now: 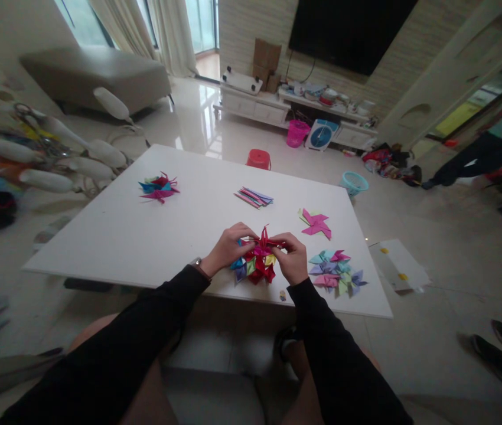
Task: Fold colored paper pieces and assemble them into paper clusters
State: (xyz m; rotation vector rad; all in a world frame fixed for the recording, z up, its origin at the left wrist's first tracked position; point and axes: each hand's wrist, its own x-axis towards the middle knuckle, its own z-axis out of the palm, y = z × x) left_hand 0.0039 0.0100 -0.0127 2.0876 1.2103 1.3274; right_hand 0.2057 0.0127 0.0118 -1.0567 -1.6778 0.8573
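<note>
A red folded paper crane (264,238) is pinched between my two hands, just above the front part of the white table. My left hand (233,247) has its fingers closed on the crane's left wing. On the other side, my right hand (292,257) grips the right wing. Below and between them lies a pile of colourful folded paper pieces (257,270) in red, blue, green and yellow. To the right of my right hand spreads a group of pastel folded paper pieces (337,274). A tiny pale item (282,295) rests near the front edge.
On the white table (166,236) are several folded cranes (159,188) at left, thin folded paper strips (255,197) at the back and a pink pinwheel-shaped paper (315,224) at right. A red stool (258,158) and blue basket (354,183) stand beyond. A person (490,141) is at far right.
</note>
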